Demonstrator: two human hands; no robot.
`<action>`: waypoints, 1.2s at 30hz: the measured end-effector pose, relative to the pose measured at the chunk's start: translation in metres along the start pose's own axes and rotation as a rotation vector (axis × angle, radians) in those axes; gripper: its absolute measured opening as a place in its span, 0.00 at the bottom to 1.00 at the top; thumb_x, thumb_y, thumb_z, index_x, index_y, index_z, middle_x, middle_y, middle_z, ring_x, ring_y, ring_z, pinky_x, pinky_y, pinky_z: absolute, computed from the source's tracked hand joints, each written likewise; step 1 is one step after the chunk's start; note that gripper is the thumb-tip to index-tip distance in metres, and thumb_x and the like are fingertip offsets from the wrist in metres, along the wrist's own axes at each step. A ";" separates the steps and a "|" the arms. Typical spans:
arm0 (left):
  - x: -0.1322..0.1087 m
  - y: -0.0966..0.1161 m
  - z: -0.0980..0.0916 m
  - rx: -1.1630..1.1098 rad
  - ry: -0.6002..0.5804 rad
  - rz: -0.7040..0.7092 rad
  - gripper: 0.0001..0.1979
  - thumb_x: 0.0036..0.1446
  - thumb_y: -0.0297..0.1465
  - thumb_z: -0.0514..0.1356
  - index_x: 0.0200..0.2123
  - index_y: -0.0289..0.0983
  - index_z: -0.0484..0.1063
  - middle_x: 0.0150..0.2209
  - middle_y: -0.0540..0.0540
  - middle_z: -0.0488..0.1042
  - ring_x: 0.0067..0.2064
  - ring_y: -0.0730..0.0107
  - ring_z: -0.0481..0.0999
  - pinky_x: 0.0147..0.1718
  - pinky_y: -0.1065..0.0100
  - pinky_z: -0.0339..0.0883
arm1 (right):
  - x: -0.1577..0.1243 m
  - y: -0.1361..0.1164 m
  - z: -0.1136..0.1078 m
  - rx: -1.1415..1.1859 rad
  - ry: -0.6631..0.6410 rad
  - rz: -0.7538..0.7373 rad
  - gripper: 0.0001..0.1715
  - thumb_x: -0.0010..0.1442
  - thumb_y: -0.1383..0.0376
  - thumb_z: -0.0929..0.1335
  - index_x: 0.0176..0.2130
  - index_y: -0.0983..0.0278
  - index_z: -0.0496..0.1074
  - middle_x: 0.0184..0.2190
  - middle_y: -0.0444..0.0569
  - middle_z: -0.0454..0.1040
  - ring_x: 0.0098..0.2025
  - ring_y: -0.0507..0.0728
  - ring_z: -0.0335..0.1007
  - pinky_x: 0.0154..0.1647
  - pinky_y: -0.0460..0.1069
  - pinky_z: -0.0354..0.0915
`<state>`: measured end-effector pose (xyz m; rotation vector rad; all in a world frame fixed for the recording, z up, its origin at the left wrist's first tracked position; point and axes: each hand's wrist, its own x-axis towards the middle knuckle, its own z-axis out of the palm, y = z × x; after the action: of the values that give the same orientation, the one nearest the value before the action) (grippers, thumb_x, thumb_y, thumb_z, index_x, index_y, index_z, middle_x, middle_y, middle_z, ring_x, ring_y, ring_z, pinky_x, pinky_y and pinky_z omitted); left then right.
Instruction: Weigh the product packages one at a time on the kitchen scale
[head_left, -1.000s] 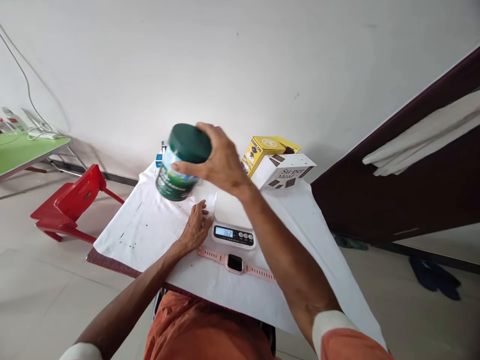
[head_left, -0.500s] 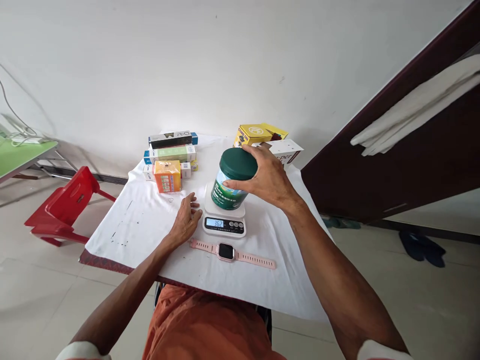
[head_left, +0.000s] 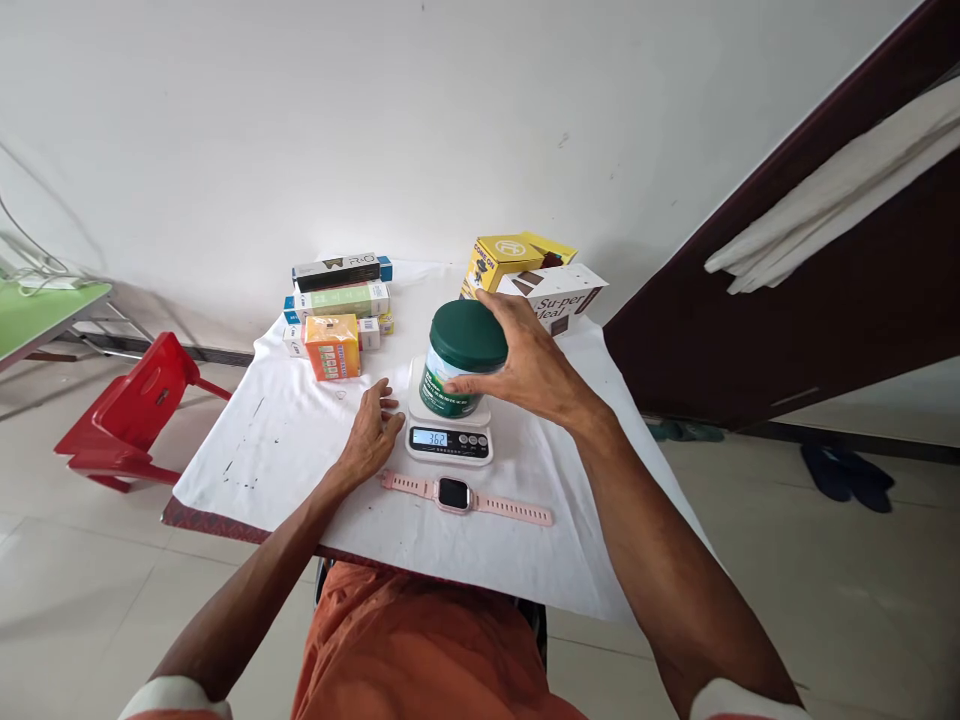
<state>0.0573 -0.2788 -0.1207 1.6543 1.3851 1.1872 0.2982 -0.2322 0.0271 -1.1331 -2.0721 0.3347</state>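
A dark green lidded tub [head_left: 466, 340] stands on the platform of a white digital kitchen scale [head_left: 450, 446], whose lit display seems to read 362. My right hand [head_left: 529, 360] wraps round the tub's right side, thumb across the label and fingers behind the lid. On the white cloth just left of the scale rests my left hand [head_left: 373, 432], its fingers loosely spread with nothing in them. In front of the scale lies a pink smartwatch [head_left: 454, 494] with its strap stretched out flat.
Several small boxes are stacked at the back left, with an orange box [head_left: 333, 347] foremost. At the back right stand a yellow box [head_left: 499, 262] and a white box [head_left: 559, 298]. A red chair [head_left: 142, 405] is left of the table, beside the wall.
The tub has become a little more upright and shifted slightly left on the scale, with my right hand still round it. My left hand stays put; the camera view has moved slightly.
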 end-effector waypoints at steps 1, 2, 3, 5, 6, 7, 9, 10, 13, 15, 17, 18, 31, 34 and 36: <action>0.000 0.000 0.000 -0.003 0.002 -0.001 0.28 0.63 0.32 0.58 0.65 0.38 0.60 0.56 0.36 0.70 0.51 0.60 0.76 0.48 0.53 0.74 | -0.005 0.001 -0.004 0.042 0.027 0.021 0.61 0.41 0.39 0.80 0.66 0.57 0.64 0.66 0.57 0.64 0.68 0.71 0.60 0.65 0.68 0.63; 0.000 0.000 0.000 -0.006 0.004 -0.003 0.28 0.63 0.32 0.59 0.65 0.38 0.60 0.56 0.36 0.70 0.51 0.60 0.76 0.48 0.53 0.74 | -0.012 0.004 -0.008 0.092 0.081 0.057 0.57 0.43 0.38 0.79 0.64 0.56 0.66 0.65 0.56 0.65 0.67 0.70 0.62 0.62 0.67 0.66; 0.001 0.000 -0.001 -0.009 0.005 -0.006 0.28 0.63 0.33 0.59 0.64 0.38 0.60 0.57 0.35 0.70 0.51 0.60 0.76 0.49 0.52 0.74 | -0.019 0.009 -0.011 0.151 0.159 0.106 0.50 0.47 0.37 0.77 0.61 0.55 0.69 0.63 0.55 0.68 0.64 0.69 0.65 0.58 0.65 0.69; 0.001 -0.001 0.000 -0.016 0.003 -0.011 0.28 0.62 0.34 0.59 0.65 0.38 0.59 0.58 0.34 0.69 0.53 0.59 0.76 0.50 0.52 0.73 | -0.038 0.026 -0.010 0.275 0.376 0.245 0.34 0.56 0.38 0.72 0.50 0.57 0.74 0.51 0.52 0.76 0.54 0.64 0.73 0.50 0.60 0.73; 0.002 -0.001 0.000 -0.019 0.000 -0.013 0.29 0.62 0.34 0.60 0.65 0.39 0.59 0.59 0.34 0.68 0.53 0.59 0.76 0.50 0.52 0.73 | -0.048 0.037 -0.006 0.337 0.473 0.325 0.29 0.60 0.38 0.69 0.43 0.59 0.75 0.41 0.50 0.78 0.46 0.61 0.75 0.44 0.56 0.73; 0.002 -0.001 0.000 -0.021 -0.003 -0.018 0.30 0.62 0.35 0.60 0.65 0.39 0.59 0.60 0.34 0.68 0.54 0.59 0.75 0.51 0.52 0.73 | -0.058 0.050 0.000 0.393 0.519 0.409 0.28 0.62 0.39 0.67 0.34 0.60 0.73 0.33 0.48 0.75 0.38 0.58 0.74 0.38 0.52 0.71; 0.001 0.000 0.000 -0.027 -0.009 -0.043 0.30 0.62 0.37 0.60 0.65 0.39 0.58 0.60 0.34 0.68 0.54 0.58 0.75 0.51 0.51 0.72 | -0.076 0.073 0.015 0.465 0.480 0.537 0.30 0.62 0.40 0.67 0.26 0.61 0.68 0.24 0.45 0.70 0.27 0.54 0.66 0.29 0.49 0.65; 0.001 0.003 -0.001 -0.032 -0.008 -0.060 0.30 0.63 0.38 0.60 0.65 0.39 0.58 0.61 0.34 0.68 0.54 0.58 0.76 0.52 0.51 0.72 | -0.083 0.083 0.023 0.485 0.420 0.565 0.29 0.62 0.41 0.68 0.25 0.61 0.68 0.23 0.44 0.69 0.26 0.53 0.65 0.28 0.48 0.62; -0.002 0.021 -0.005 -0.028 0.018 -0.078 0.30 0.66 0.44 0.57 0.66 0.39 0.57 0.62 0.34 0.68 0.55 0.57 0.75 0.54 0.49 0.70 | -0.093 0.100 0.041 0.435 0.335 0.582 0.29 0.63 0.43 0.68 0.24 0.61 0.65 0.22 0.43 0.68 0.24 0.52 0.62 0.28 0.49 0.59; 0.000 0.041 -0.008 0.022 0.038 -0.018 0.33 0.66 0.47 0.58 0.68 0.41 0.55 0.63 0.34 0.67 0.58 0.56 0.73 0.56 0.48 0.69 | -0.093 0.102 0.045 0.402 0.324 0.562 0.29 0.64 0.43 0.66 0.24 0.61 0.65 0.22 0.43 0.67 0.24 0.52 0.62 0.29 0.49 0.59; 0.008 0.065 -0.008 0.115 0.037 0.086 0.42 0.62 0.48 0.63 0.71 0.43 0.49 0.66 0.34 0.64 0.62 0.52 0.70 0.59 0.46 0.67 | -0.091 0.102 0.044 0.406 0.316 0.548 0.29 0.65 0.43 0.65 0.24 0.60 0.65 0.22 0.42 0.67 0.25 0.53 0.61 0.29 0.49 0.59; 0.014 0.076 -0.007 0.167 0.030 0.140 0.47 0.59 0.49 0.66 0.72 0.43 0.46 0.67 0.34 0.62 0.64 0.50 0.69 0.60 0.45 0.65 | -0.090 0.102 0.042 0.410 0.311 0.545 0.29 0.65 0.43 0.64 0.25 0.60 0.65 0.22 0.42 0.66 0.25 0.53 0.61 0.29 0.49 0.59; 0.068 0.106 0.039 0.308 0.154 0.288 0.42 0.42 0.43 0.75 0.57 0.38 0.63 0.53 0.39 0.73 0.55 0.49 0.75 0.55 0.49 0.71 | -0.090 0.101 0.036 0.422 0.367 0.536 0.25 0.64 0.46 0.64 0.24 0.60 0.64 0.22 0.42 0.65 0.25 0.54 0.60 0.29 0.49 0.57; 0.077 0.133 0.045 0.314 0.122 0.324 0.41 0.39 0.43 0.76 0.55 0.38 0.64 0.51 0.40 0.73 0.53 0.51 0.76 0.52 0.50 0.72 | -0.089 0.105 0.030 0.451 0.455 0.574 0.25 0.65 0.45 0.64 0.25 0.60 0.64 0.22 0.42 0.66 0.26 0.55 0.62 0.30 0.50 0.59; 0.087 0.154 0.057 0.274 0.055 0.361 0.41 0.39 0.44 0.76 0.54 0.37 0.64 0.51 0.40 0.74 0.52 0.53 0.76 0.51 0.53 0.72 | -0.089 0.109 0.025 0.472 0.544 0.602 0.26 0.66 0.45 0.63 0.26 0.60 0.64 0.23 0.43 0.67 0.27 0.55 0.64 0.31 0.50 0.60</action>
<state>0.1697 -0.2235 0.0170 2.1486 1.3680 1.2910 0.3776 -0.2383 -0.0912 -1.3385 -1.0776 0.6739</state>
